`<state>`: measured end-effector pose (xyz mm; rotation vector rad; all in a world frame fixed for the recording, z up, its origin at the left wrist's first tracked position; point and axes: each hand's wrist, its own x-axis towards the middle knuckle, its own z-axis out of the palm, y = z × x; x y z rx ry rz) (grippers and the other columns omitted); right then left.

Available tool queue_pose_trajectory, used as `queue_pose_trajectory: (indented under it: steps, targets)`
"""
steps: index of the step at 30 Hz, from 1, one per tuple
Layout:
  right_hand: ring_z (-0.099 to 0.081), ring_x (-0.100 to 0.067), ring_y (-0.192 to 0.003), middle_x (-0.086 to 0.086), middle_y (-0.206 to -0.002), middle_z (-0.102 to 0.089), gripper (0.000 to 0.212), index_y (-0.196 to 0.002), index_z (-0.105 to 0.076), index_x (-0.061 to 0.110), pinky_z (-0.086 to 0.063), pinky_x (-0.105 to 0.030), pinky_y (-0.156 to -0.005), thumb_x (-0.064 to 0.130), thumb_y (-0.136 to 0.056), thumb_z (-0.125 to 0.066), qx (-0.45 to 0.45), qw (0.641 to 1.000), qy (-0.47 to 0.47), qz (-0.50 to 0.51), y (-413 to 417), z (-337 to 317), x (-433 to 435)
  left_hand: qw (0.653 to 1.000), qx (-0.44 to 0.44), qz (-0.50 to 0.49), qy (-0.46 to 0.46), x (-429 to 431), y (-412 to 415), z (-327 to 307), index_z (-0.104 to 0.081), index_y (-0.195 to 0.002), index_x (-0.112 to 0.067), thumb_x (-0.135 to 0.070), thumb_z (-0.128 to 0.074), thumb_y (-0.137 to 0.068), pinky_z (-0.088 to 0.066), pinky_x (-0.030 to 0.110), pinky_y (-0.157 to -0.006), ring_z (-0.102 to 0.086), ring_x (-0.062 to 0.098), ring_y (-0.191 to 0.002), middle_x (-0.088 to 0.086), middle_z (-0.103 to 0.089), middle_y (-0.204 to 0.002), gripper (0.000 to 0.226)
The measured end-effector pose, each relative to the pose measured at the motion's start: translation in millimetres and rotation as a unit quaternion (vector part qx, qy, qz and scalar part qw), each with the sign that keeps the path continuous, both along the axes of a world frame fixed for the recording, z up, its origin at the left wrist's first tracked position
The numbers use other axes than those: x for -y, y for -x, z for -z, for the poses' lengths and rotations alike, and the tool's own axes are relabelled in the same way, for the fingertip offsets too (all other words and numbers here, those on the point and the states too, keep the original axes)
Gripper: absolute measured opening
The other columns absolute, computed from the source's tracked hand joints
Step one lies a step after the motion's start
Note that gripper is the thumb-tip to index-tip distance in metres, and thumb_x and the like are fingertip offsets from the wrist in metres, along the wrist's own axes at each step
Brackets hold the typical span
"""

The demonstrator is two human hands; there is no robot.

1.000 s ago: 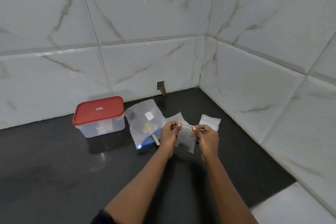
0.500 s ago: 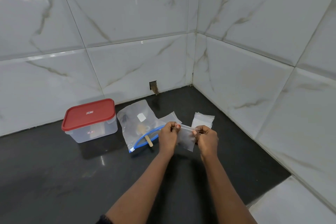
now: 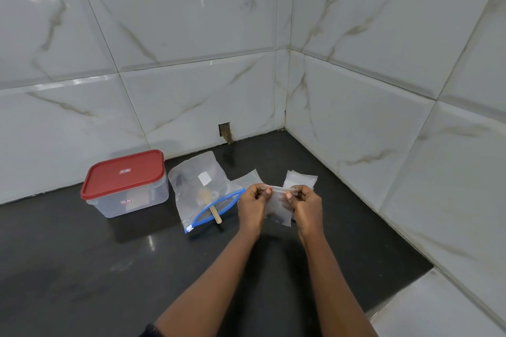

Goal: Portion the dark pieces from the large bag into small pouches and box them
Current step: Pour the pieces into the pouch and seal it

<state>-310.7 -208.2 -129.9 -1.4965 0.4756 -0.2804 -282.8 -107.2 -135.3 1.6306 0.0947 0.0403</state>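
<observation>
I hold a small clear pouch (image 3: 278,210) upright above the black counter, with dark pieces low inside it. My left hand (image 3: 251,206) pinches the left end of its top strip and my right hand (image 3: 306,206) pinches the right end. To the left lies the large clear bag (image 3: 201,186) with a blue zip mouth, dark pieces inside, and a wooden stick (image 3: 212,206) poking out of the mouth. Further left stands a clear plastic box (image 3: 128,197) with a red lid (image 3: 123,174), shut.
A small stack of empty pouches (image 3: 299,179) lies behind my right hand, and another flat pouch (image 3: 247,179) behind my left. White marble-tiled walls close the corner at the back and right. The black counter (image 3: 82,268) ends at a white ledge (image 3: 438,309) at the lower right.
My hands stay on the pouch's top edge; the fingers have shifted slightly along the strip. The view has tilted and moved a little.
</observation>
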Motion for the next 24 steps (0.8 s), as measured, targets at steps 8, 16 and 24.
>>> queue_pose_trajectory:
  steps: [8,16,24]
  targets:
    - [-0.055,-0.018,-0.073,-0.008,-0.077,-0.060,0.038,-0.063,-0.055,0.018,-0.047,-0.029,-0.064,-0.009,-0.085,-0.040,-0.020,0.998,0.053,0.006,-2,2,-10,0.999,0.021,0.004,0.030,-3,11,0,-0.060,-0.081,-0.015,-0.010,-0.055,-0.092,-0.051,0.017,-0.064,-0.060,0.010,-0.077,0.001,-0.063,-0.083,0.013]
    - [-0.059,-0.023,-0.083,-0.010,-0.085,-0.063,0.029,-0.072,-0.056,0.018,-0.052,-0.042,-0.083,-0.004,-0.091,-0.051,0.014,0.999,0.004,-0.048,3,-1,0,0.997,0.011,0.000,0.073,5,11,1,-0.064,-0.085,-0.016,-0.012,-0.063,-0.086,-0.055,0.023,-0.069,-0.066,0.014,-0.082,0.001,-0.069,-0.085,0.004]
    - [-0.063,-0.025,-0.088,-0.010,-0.085,-0.068,0.019,-0.073,-0.064,0.017,-0.054,-0.039,-0.080,0.003,-0.085,-0.064,-0.022,0.996,0.032,-0.078,-1,-2,25,0.999,0.024,0.010,0.042,27,1,5,-0.060,-0.085,-0.019,0.000,-0.061,-0.084,-0.054,0.027,-0.077,-0.063,0.020,-0.091,0.004,-0.065,-0.090,0.019]
